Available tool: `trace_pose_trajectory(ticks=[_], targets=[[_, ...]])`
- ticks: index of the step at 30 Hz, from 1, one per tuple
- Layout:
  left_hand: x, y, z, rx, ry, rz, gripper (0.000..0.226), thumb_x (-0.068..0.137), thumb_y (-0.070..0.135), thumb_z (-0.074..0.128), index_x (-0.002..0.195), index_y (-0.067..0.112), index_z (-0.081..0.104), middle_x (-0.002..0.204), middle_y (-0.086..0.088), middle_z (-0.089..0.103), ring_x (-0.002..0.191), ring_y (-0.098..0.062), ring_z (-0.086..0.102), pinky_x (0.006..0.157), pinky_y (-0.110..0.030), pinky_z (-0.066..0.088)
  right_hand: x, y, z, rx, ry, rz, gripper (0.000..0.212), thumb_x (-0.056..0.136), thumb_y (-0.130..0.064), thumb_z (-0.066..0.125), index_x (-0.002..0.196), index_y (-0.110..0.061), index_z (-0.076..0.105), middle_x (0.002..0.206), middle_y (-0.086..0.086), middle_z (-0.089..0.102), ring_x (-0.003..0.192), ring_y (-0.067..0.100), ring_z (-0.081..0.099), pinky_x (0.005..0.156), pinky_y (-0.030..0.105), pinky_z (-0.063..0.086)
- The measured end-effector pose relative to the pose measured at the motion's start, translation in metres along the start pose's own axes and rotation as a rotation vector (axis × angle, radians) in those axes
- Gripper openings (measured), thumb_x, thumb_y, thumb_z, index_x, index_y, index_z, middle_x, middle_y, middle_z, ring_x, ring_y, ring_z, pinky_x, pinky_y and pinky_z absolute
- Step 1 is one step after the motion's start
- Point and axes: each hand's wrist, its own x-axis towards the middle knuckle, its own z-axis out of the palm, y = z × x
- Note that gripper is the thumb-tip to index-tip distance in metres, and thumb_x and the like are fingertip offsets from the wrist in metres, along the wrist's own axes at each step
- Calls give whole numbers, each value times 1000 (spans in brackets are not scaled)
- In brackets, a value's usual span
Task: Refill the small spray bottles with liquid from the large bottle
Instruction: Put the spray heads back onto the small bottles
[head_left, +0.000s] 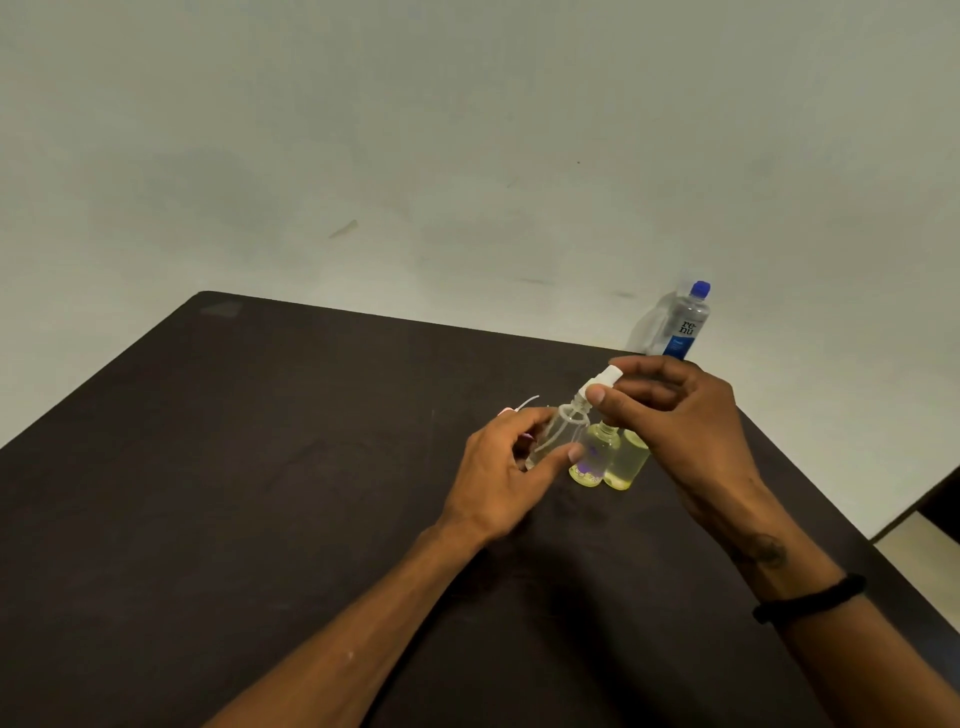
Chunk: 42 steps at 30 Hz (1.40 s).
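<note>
Three small spray bottles stand close together toward the right of the dark surface (260, 467). The clear bottle (558, 434) is a see-through plastic cylinder with rounded shoulders and a narrow neck, and it looks empty; a thin dip tube shows inside it. The left hand (501, 467) grips its body, the fingers (524, 421) curled round the far side and the thumb on the near side. The right hand (691, 415) holds the white spray cap (602, 382) at the bottle's neck, pinched between thumb and curled fingers; whether the cap is seated or lifted off I cannot tell.

Just to the right, touching or nearly touching the clear one, stand two more small bottles of the same shape, each filled with a pale yellow-green liquid: the first yellow bottle (592, 457), which has a faint purple mark on its front, and the second yellow bottle (626, 462), partly hidden under the right hand. Behind the left hand lies a small white and pink piece (517, 408), too blurred to name.

The large bottle (685, 325) stands upright at the far right edge, well apart from the others: clear plastic, a blue cap, a blue and white label.

The surface is matt, dark brown and slightly scuffed, with a rounded far corner. Behind it a plain pale wall (467, 130) carries faint smudges. A black band (810, 597) circles the right wrist.
</note>
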Motion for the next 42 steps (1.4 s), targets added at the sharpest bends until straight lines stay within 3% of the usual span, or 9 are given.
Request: trace_pose_trajectory(ticks=[3,9,17,21,25,31,36,39,42], targets=[[0,2,0,-7,-7,22,47,90,43,78,131,22,70,112,7,72,100,-8,68,80,-19,58,4,-4,-10,-55,-85,16,41,79,-23,90,116,-24,74,97,-3,83,90,15,80,80,27,63],[-3,3,2,-6,-16,56,47,91,40,79,132,20,69,110,8,74,98,-6,69,81,-14,57,15,-16,-27,-295,-308,-1,35,83,-20,87,115,-29,76,95,-13,81,89,7,79,70,10,56],[-5,6,2,-48,-10,39,49,92,41,77,135,20,68,113,7,75,102,-6,70,86,-17,59,16,-18,-14,-423,-239,-42,50,67,-63,82,107,-34,74,82,-21,77,78,-1,75,63,8,55],[-4,6,2,-77,-25,-7,49,93,39,76,137,19,66,116,6,75,105,-6,71,88,-17,58,19,-22,-24,-207,-341,7,66,73,-38,90,134,-30,67,123,-13,76,108,7,75,86,22,61],[-3,7,1,-102,-31,-16,47,94,38,76,135,17,68,111,6,76,101,-7,72,84,-18,57,21,-27,-29,-206,-433,-7,47,86,-9,82,130,-21,69,116,-6,80,107,13,77,92,25,61],[-3,9,2,-91,-53,-29,49,94,41,75,137,19,67,115,7,75,105,-6,70,87,-20,59,23,-27,-18,-439,-269,-44,52,73,-53,86,119,-30,74,94,-8,79,86,7,77,74,19,60],[-1,12,1,-122,-33,-41,42,95,35,76,134,21,70,107,7,75,100,-10,71,85,-31,61,24,-36,-27,-396,-472,-47,60,81,-28,87,136,-34,65,122,-16,77,114,3,72,99,35,60],[-1,14,0,-130,-31,-51,40,95,33,76,132,21,71,108,6,76,101,-11,72,88,-35,61,26,-35,-25,-407,-405,-67,47,86,-17,85,130,-27,69,109,-9,81,102,8,77,95,42,63],[-1,14,-1,-129,-29,-54,41,95,34,76,133,20,70,108,5,76,102,-11,72,89,-35,61,28,-33,-19,-475,-331,-89,52,80,-36,89,127,-23,71,97,-4,80,88,7,78,86,32,65]])
